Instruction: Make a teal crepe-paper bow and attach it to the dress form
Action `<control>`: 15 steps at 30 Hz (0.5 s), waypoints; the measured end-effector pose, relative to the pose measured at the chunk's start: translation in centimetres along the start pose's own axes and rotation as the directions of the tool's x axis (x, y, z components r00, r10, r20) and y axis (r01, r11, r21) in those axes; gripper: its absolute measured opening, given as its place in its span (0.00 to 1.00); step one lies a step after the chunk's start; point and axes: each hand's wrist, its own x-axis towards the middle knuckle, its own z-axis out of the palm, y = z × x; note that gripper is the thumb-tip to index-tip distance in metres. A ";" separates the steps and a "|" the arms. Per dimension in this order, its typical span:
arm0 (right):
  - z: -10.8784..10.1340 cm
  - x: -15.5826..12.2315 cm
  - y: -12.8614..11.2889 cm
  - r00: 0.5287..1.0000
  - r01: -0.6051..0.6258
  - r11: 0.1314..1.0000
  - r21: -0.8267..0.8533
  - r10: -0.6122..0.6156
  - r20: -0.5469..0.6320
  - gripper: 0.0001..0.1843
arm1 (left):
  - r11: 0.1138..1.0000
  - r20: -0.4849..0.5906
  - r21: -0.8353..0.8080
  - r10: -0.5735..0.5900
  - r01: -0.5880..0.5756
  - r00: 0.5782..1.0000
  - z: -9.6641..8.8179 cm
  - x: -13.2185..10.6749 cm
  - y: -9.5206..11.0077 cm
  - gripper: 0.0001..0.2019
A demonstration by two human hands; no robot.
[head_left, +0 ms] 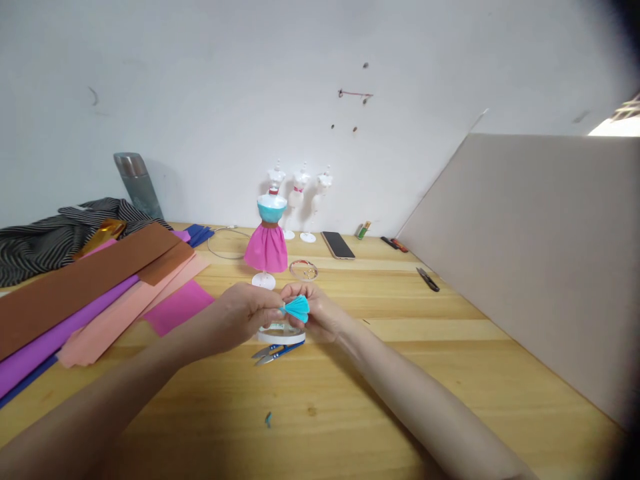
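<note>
My left hand [250, 315] pinches the narrow gathered end of a turquoise pleated paper fan [298, 309]. Its wide end spreads toward my right hand [316, 311], whose fingers are closed around the far side of the fan, partly hidden by it. Just below both hands lies a roll of white tape [281, 337], and blue-handled thread snips [278, 352] rest against its near edge. Behind the hands stands a small mannequin [271, 210] in a turquoise top and a pink skirt [267, 249]. A turquoise scrap [269, 419] lies near the front.
Brown, purple and peach paper [90, 287] covers the left side, beside a striped cloth [30, 233] and a bottle [137, 183]. Several bare mannequins [301, 180] line the wall. A phone [338, 245], a clear ring [303, 270] and black snips [428, 280] lie farther right.
</note>
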 end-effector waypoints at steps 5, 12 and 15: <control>-0.4 -0.1 -0.1 0.999 -0.018 1.000 0.002 0.018 0.028 0.13 | 0.978 0.061 0.166 0.118 -0.127 0.991 0.2 0.0 -0.5 0.15; -1.4 -0.3 -1.2 0.986 -0.003 0.993 -0.118 0.022 0.165 0.18 | 0.969 0.181 0.124 0.191 -0.215 0.965 -0.1 -0.3 -0.6 0.13; -1.9 -0.1 -1.2 0.969 -0.003 0.998 -0.070 0.020 0.245 0.19 | 0.966 0.164 0.114 0.213 -0.233 0.963 -0.4 -0.3 -0.6 0.14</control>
